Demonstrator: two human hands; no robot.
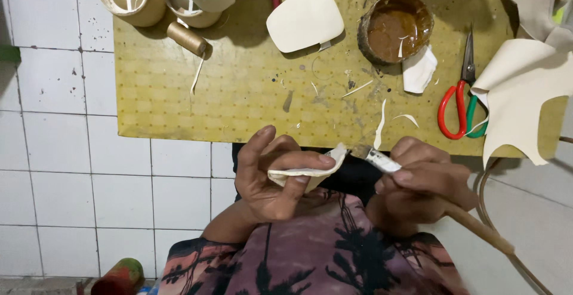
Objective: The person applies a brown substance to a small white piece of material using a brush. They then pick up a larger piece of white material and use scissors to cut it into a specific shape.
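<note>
Gluing is the step in hand: just below the yellow counter (179,104), the left hand (271,178) pinches a cream leather piece (307,174), fingers closed on it, while the right hand (421,181), fingers wrapped tight, touches a brush (382,161) to the piece's edge. The glue bowl (397,26) sits on the counter; an even coat likely needs a steady stroke along the edge.

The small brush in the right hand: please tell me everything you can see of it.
The small brush with a pale handle lies slanted in the right hand, fingers pinching its middle. Its dark, wet-looking bristles point left and touch the edge of the cream curved piece held by the left hand. The handle's far end is hidden.
</note>
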